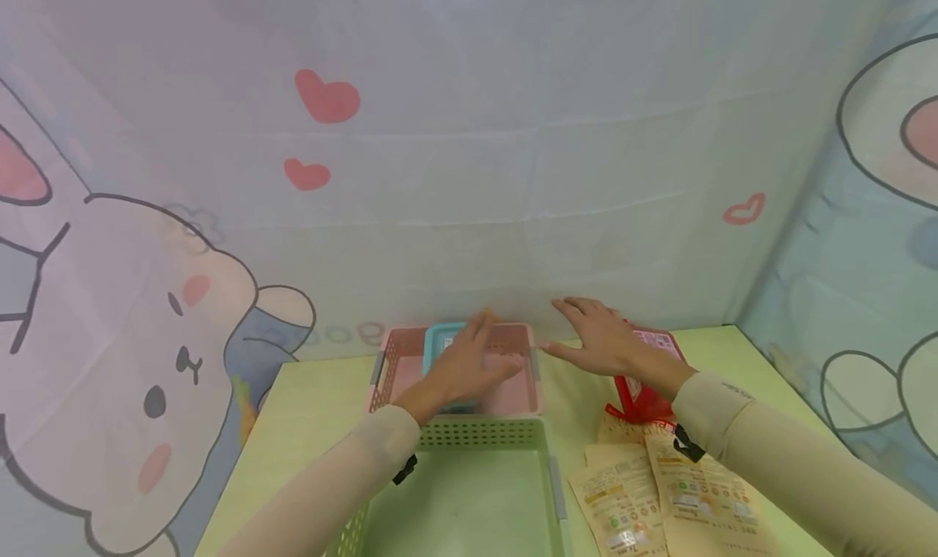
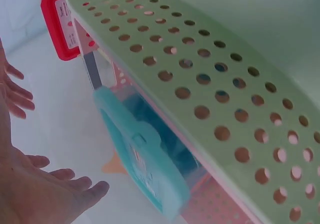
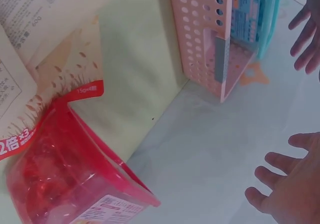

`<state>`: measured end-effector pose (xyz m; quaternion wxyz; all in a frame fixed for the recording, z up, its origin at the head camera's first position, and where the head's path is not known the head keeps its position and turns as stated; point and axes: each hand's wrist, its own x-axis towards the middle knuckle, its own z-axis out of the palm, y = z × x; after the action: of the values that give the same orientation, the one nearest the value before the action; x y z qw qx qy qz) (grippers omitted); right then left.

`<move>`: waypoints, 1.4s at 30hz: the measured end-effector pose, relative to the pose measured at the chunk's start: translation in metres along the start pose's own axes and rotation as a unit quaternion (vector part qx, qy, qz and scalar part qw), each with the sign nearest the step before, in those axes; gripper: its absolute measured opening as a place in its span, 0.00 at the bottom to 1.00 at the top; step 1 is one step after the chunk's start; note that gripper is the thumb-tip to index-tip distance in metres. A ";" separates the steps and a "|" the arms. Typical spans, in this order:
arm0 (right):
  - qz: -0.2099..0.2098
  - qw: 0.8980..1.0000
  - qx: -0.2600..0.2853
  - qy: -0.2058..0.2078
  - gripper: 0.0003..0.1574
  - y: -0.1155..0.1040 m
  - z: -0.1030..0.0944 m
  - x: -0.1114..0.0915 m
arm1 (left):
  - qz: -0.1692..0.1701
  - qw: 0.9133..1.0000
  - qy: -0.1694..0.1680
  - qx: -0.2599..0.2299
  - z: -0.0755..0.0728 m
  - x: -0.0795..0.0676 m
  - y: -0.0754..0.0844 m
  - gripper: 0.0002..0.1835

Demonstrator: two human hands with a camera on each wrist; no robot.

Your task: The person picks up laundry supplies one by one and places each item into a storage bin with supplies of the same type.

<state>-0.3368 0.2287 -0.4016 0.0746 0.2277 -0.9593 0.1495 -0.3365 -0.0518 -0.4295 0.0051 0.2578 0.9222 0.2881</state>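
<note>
My left hand [image 1: 469,368] hovers over the pink basket [image 1: 403,370], fingers extended and nothing in its grasp. In that basket stands a clear tub with a turquoise lid [image 2: 145,156], partly hidden by this hand in the head view. My right hand [image 1: 597,341] is raised to the right of the basket, its fingers spread and holding nothing. Close by it, partly behind the wrist in the head view, is a red-lidded tub [image 3: 55,179] with red contents. The right wrist view shows both hands apart from the baskets and tubs.
A green perforated basket [image 1: 469,500] sits directly in front of the pink one. Several beige printed packets [image 1: 623,504] lie overlapping at the front right, beneath the right forearm. A cloth backdrop with hearts and cartoon animals rises behind the table [image 1: 315,410] and along both sides.
</note>
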 end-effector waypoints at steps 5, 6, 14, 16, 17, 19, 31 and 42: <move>0.006 1.000 0.007 0.001 0.56 0.007 -0.005 -0.002 | 0.017 1.000 -0.010 0.008 0.005 0.000 0.006 0.52; 0.007 1.000 0.007 0.003 0.56 0.008 -0.006 -0.001 | 0.016 1.000 -0.012 0.005 0.005 -0.001 0.008 0.51; 0.022 1.000 0.021 -0.001 0.57 0.017 -0.015 -0.006 | -0.015 0.998 -0.009 -0.058 0.011 0.003 0.022 0.52; 0.026 0.999 0.024 -0.004 0.57 0.019 -0.016 -0.008 | -0.014 0.997 -0.005 -0.082 0.015 0.005 0.024 0.52; 0.028 0.999 0.023 -0.004 0.57 0.019 -0.016 -0.009 | -0.013 0.995 -0.003 -0.096 0.016 0.005 0.025 0.51; 0.030 0.999 0.022 -0.004 0.57 0.021 -0.017 -0.011 | -0.011 0.993 -0.001 -0.115 0.020 0.005 0.026 0.51; 0.039 0.999 0.013 0.008 0.57 0.033 -0.020 -0.021 | -0.016 0.988 -0.013 -0.154 0.031 0.008 0.034 0.48; 0.053 0.998 0.029 0.014 0.55 0.051 -0.019 -0.027 | -0.030 0.979 0.001 -0.203 0.033 0.028 0.061 0.43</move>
<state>-0.3351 0.2890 -0.4021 0.0730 0.1762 -0.9642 0.1840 -0.3265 0.0216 -0.4207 0.0654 0.2233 0.8521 0.4689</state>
